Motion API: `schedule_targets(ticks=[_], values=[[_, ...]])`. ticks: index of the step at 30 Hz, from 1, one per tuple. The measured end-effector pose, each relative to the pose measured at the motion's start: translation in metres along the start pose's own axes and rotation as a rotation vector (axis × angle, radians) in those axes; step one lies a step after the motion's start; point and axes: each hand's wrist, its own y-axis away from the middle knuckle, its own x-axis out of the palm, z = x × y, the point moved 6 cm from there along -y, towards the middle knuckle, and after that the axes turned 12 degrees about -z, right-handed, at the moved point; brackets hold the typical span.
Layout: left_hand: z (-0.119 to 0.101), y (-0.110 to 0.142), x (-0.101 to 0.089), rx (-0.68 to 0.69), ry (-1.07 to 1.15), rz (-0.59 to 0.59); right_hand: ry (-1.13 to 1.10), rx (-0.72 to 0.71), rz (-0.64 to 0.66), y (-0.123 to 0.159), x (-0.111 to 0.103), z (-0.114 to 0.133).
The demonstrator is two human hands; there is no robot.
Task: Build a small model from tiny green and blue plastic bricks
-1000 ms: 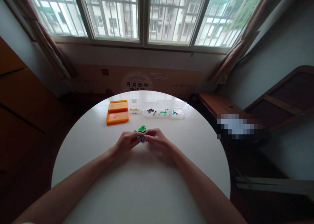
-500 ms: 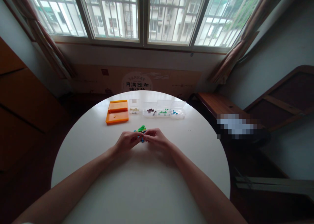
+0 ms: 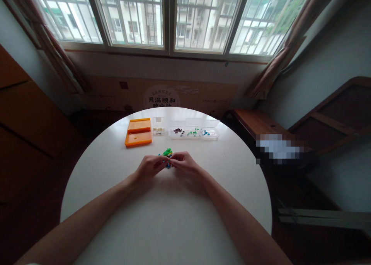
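Observation:
My left hand (image 3: pixel 150 166) and my right hand (image 3: pixel 184 163) meet at the middle of the round white table (image 3: pixel 162 218). Both are pinched on a small green and blue brick model (image 3: pixel 167 153), which shows just above the fingertips. Most of the model is hidden by my fingers. Both forearms rest along the table toward me.
At the far edge of the table lie an orange tray (image 3: pixel 138 132) and a row of small clear boxes (image 3: pixel 188 129) with several tiny pieces in them. A wide window is behind the table. A wooden bench (image 3: pixel 255 123) stands to the right.

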Motion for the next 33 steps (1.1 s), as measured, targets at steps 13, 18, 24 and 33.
schedule_targets(ticks=[13,18,24,33], values=[[-0.0023,-0.0012,-0.0006,0.040,0.019,-0.020,-0.005,-0.001,0.003,0.0011,-0.0003,0.0018],[0.0021,0.0005,0.0006,0.015,-0.005,-0.010,0.025,-0.024,0.009,0.0004,-0.0013,0.0002],[0.0004,-0.0013,-0.0011,-0.007,-0.019,-0.028,0.024,-0.034,0.011,-0.0004,-0.0012,-0.0017],[0.0017,-0.0007,-0.0007,-0.004,-0.042,-0.031,0.009,-0.023,-0.001,-0.0001,-0.0005,-0.0024]])
